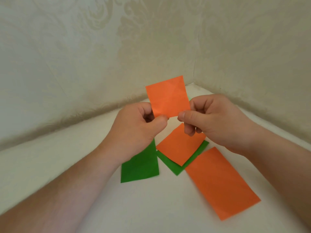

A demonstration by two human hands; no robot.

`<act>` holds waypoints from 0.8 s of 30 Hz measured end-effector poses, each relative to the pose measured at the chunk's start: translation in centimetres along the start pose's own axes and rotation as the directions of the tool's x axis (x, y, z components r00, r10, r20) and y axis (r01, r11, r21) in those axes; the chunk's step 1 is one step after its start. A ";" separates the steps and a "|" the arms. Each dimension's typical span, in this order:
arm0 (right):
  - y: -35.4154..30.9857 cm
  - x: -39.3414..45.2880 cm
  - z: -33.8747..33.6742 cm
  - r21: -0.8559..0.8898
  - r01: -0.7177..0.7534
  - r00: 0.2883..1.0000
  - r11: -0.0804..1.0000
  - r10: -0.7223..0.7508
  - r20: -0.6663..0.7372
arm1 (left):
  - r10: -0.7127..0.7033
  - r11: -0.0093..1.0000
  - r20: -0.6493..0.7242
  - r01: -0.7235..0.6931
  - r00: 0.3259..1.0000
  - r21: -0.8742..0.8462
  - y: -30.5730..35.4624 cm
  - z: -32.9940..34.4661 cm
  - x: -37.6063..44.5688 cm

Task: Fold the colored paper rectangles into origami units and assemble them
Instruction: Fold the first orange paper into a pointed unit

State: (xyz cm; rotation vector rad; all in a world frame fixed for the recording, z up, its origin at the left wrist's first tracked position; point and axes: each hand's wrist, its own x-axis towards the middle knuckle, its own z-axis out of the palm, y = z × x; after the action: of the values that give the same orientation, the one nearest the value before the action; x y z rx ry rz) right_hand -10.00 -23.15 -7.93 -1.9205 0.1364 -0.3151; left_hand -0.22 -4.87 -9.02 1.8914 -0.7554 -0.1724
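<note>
An orange paper rectangle (pixel 168 96) is held upright above the white table. My left hand (pixel 134 130) pinches its lower left corner between thumb and fingers. My right hand (pixel 213 120) pinches its lower right corner. Below on the table lie a second orange rectangle (pixel 180 147) on top of a green one (pixel 173 167), another green rectangle (pixel 141 167) at the left, partly under my left wrist, and a large orange rectangle (pixel 222 182) at the right.
The white table (pixel 84 165) sits in a corner between two patterned cream walls (pixel 84 56). A sliver of green paper (pixel 189 98) peeks out behind the held sheet.
</note>
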 end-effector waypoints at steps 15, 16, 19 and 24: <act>0.0 0.2 0.0 0.051 0.003 0.999 0.999 -0.002 -0.035 | -0.099 0.994 0.028 0.098 0.995 0.043 0.3 -0.8 0.3; 0.0 0.2 -0.1 0.055 0.003 0.999 0.998 -0.001 -0.034 | -0.091 0.995 0.035 0.090 0.995 0.032 0.3 -1.0 0.3; 0.0 0.2 -0.2 0.040 -0.002 1.000 0.999 0.003 -0.024 | -0.056 0.992 0.035 0.052 0.998 0.116 0.3 -1.3 0.2; 0.0 0.2 -0.3 0.020 -0.014 0.999 1.000 0.014 -0.034 | -0.042 0.988 0.068 0.032 0.997 0.150 0.5 -1.7 0.1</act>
State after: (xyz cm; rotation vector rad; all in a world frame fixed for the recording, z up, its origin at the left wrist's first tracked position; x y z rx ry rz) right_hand -9.90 -23.45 -7.77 -1.8942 0.1692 -0.3392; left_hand 0.42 -3.76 -7.84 2.0509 -0.8003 -0.2124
